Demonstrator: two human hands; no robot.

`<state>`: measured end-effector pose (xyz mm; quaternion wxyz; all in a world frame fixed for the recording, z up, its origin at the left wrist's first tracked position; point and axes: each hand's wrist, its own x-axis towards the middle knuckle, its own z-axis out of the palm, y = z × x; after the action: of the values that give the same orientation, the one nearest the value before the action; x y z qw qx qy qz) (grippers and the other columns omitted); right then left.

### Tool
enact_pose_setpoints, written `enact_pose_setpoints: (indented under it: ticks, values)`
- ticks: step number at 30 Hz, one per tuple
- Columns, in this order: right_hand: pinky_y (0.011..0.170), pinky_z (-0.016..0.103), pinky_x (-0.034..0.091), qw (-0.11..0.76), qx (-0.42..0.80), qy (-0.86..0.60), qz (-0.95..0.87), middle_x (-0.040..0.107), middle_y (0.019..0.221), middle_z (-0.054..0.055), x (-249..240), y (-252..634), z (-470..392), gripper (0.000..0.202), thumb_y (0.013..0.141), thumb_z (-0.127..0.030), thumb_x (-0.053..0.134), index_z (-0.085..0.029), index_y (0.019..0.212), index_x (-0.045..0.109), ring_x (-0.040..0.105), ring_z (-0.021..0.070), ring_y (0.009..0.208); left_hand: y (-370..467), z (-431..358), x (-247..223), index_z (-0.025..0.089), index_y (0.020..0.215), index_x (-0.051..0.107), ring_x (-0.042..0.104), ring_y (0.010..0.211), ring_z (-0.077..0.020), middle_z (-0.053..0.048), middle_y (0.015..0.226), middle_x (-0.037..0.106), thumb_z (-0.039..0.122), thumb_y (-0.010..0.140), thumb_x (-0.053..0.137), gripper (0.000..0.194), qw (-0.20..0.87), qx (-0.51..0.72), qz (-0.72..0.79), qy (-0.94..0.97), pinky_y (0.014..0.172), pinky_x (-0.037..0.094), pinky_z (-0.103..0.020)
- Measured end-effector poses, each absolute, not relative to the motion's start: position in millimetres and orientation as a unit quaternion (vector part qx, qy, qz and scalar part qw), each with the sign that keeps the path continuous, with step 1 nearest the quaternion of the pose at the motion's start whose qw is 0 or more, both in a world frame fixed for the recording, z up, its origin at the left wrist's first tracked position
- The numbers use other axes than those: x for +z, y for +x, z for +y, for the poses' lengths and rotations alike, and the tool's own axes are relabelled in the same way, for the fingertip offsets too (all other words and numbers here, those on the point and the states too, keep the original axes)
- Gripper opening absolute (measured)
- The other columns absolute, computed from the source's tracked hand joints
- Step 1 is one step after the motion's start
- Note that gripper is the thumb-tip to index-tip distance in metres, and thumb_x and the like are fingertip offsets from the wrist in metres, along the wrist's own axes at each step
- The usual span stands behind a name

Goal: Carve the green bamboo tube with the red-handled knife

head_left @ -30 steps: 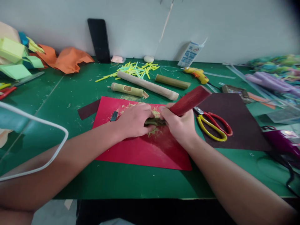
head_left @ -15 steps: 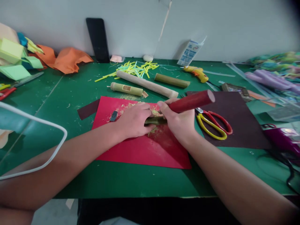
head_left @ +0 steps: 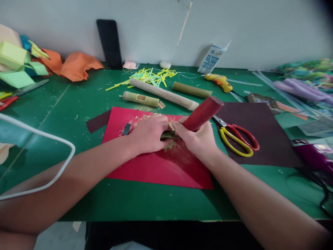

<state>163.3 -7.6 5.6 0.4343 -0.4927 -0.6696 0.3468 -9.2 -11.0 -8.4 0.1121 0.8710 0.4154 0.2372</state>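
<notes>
Right hand [head_left: 199,137] grips a red cylindrical handle [head_left: 203,113]; left hand [head_left: 151,133] clasps greenish bamboo [head_left: 168,135].

Just one head-worn cam here, looking from above the near edge of the flat green tabletop [head_left: 156,205], facing forward and down. Pretty close in: the bare left hand [head_left: 149,133] and bare right hand [head_left: 199,139] land mid-frame, with the plain pale grey wall [head_left: 148,31] across the top.
</notes>
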Motion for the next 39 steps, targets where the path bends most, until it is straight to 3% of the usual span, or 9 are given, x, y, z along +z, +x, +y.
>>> enact_pose_setpoints:
  ticks: [5,9,21,39]
  values:
    - [0.052,0.028,0.040,0.510,0.325,-0.496,-0.623,0.052,0.057,-0.003,4.2,161.0,-5.4,0.021,0.077,-0.029,0.068,-0.020,0.061,0.057,0.047,0.0109,0.053,-8.7,-15.2,-7.0,0.013,0.093,0.071,0.061,0.093,-0.0246,-0.009,0.093,0.065,0.031,0.085,0.064,0.020,0.085,0.210,0.441,0.869,0.079,0.051,-0.038]
    - [0.050,0.029,0.036,0.494,0.360,-0.496,-0.617,0.045,0.050,-0.004,7.2,162.6,-3.9,0.028,0.080,-0.028,0.065,-0.021,0.057,0.052,0.041,0.0103,0.048,-12.9,-17.9,-5.3,0.014,0.096,0.070,0.061,0.093,-0.0252,-0.009,0.097,0.065,0.029,0.082,0.067,0.021,0.064,0.203,0.457,0.864,0.076,0.051,-0.038]
    - [0.055,0.028,0.041,0.468,0.351,-0.477,-0.657,0.056,0.058,-0.002,5.6,163.0,-7.2,0.023,0.078,-0.030,0.068,-0.020,0.059,0.060,0.051,0.0117,0.056,-14.9,-14.2,-5.7,0.017,0.089,0.065,0.061,0.091,-0.0248,-0.007,0.092,0.064,0.029,0.081,0.062,0.015,0.084,0.210,0.453,0.862,0.073,0.049,-0.037]
    - [0.054,0.028,0.040,0.468,0.332,-0.487,-0.659,0.053,0.056,-0.004,4.0,163.4,-4.9,0.022,0.078,-0.028,0.066,-0.021,0.059,0.056,0.047,0.0112,0.055,-16.2,-12.4,-7.7,0.017,0.088,0.065,0.061,0.091,-0.0241,-0.007,0.092,0.063,0.030,0.082,0.063,0.014,0.081,0.220,0.445,0.864,0.073,0.049,-0.037]
